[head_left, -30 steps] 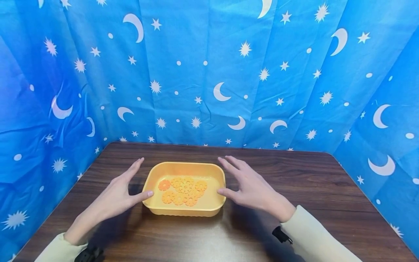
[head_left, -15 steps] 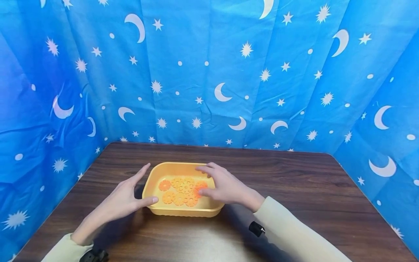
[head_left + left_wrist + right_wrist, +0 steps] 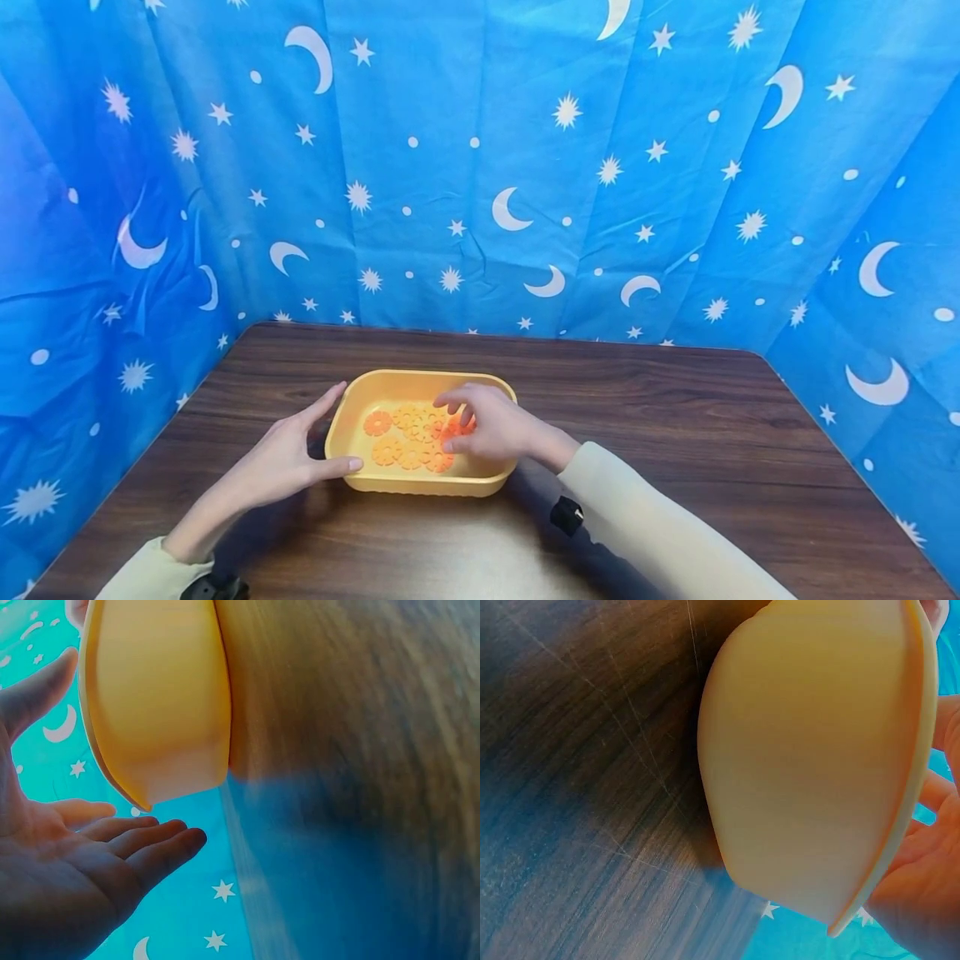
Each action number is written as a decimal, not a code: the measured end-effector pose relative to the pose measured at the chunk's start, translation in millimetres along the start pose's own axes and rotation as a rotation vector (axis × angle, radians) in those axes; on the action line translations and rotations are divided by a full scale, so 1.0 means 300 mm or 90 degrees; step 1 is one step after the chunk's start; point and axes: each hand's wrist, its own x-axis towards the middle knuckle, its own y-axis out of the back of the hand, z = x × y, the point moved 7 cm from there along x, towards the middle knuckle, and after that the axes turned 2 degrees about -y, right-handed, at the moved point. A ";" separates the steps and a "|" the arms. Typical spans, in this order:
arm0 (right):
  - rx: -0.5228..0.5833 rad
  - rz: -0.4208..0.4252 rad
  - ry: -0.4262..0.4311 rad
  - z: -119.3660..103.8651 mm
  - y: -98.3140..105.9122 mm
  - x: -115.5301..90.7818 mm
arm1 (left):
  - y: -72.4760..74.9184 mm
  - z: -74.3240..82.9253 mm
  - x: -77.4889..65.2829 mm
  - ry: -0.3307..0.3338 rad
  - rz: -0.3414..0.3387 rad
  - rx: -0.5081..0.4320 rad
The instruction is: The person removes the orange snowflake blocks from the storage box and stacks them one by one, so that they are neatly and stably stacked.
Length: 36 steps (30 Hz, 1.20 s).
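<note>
A yellow plastic basin (image 3: 420, 485) sits near the middle of the table, holding several orange and yellow notched, flower-shaped discs (image 3: 387, 451). My left hand (image 3: 281, 454) is at the basin's left end, thumb over the near rim and fingers extended along the outside. In the left wrist view its fingers (image 3: 161, 851) are straight, with no grip on the basin. My right hand (image 3: 491, 425) reaches over the right rim into the basin, above the right-hand discs. Its fingers are bent, with a gap between thumb and forefinger. The basin's wall (image 3: 817, 750) hides its fingertips in the right wrist view.
The dark wood-grain table (image 3: 637, 408) extends around the basin. A blue cloth (image 3: 450, 167) with white moons and stars hangs behind and at both sides. Small black devices (image 3: 567, 516) are at both wrists.
My right hand has moved left from beside the basin to inside it, over the discs, and its fingers have bent more. My left hand has shifted slightly right, and the basin stays in place.
</note>
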 end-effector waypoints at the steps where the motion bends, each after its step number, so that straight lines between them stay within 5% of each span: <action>1: 0.004 -0.005 -0.002 0.002 -0.001 0.004 | 0.000 -0.001 0.000 -0.002 -0.001 -0.007; 13: 0.038 -0.070 -0.014 0.007 -0.029 0.037 | -0.005 -0.012 -0.004 -0.013 -0.025 -0.111; 36: 0.043 -0.111 -0.010 0.014 -0.065 0.068 | -0.019 -0.032 0.002 -0.006 -0.033 -0.127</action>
